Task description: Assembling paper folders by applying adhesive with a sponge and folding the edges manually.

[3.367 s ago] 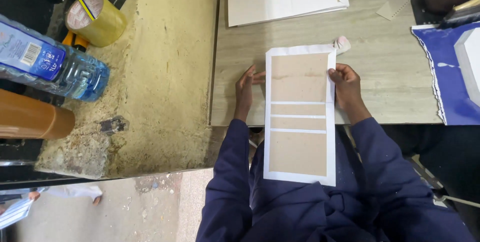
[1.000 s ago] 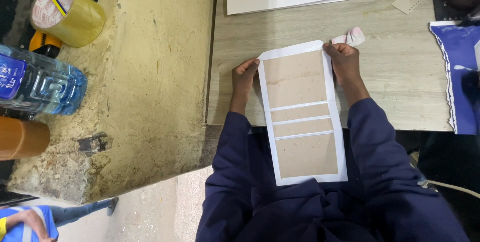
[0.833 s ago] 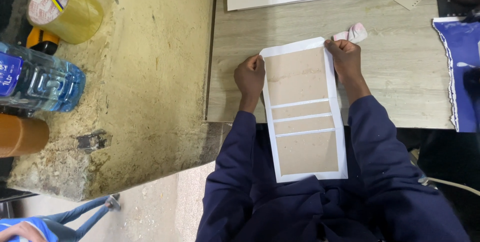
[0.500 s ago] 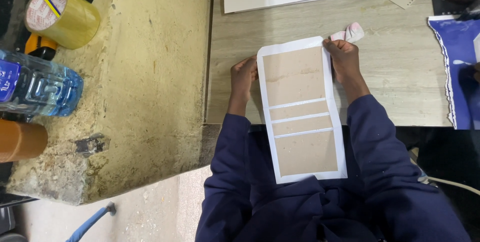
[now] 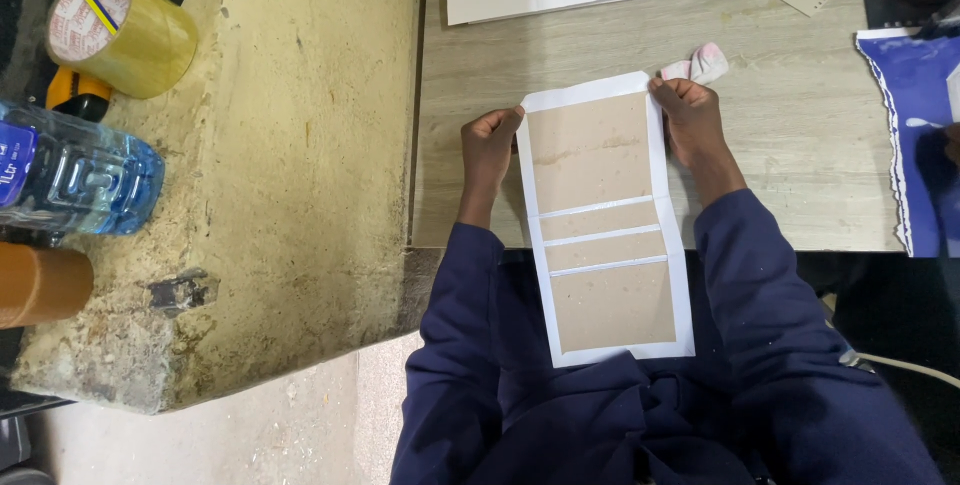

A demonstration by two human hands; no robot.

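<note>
if our left hand (image 5: 488,150) and right hand (image 5: 690,120) pinching the card sheet (image 5: 603,220) pull unevenly, we think it may bend crooked.

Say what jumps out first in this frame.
A long white-bordered brown card lies at centre over the edge of the wooden table, with the left hand and right hand at its sides. A blue-tinted plastic bottle and yellow tape roll sit far left.

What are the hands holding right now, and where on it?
Both hold the brown-panelled white card near its far end: left hand on its left edge, right hand on its right edge.
</note>
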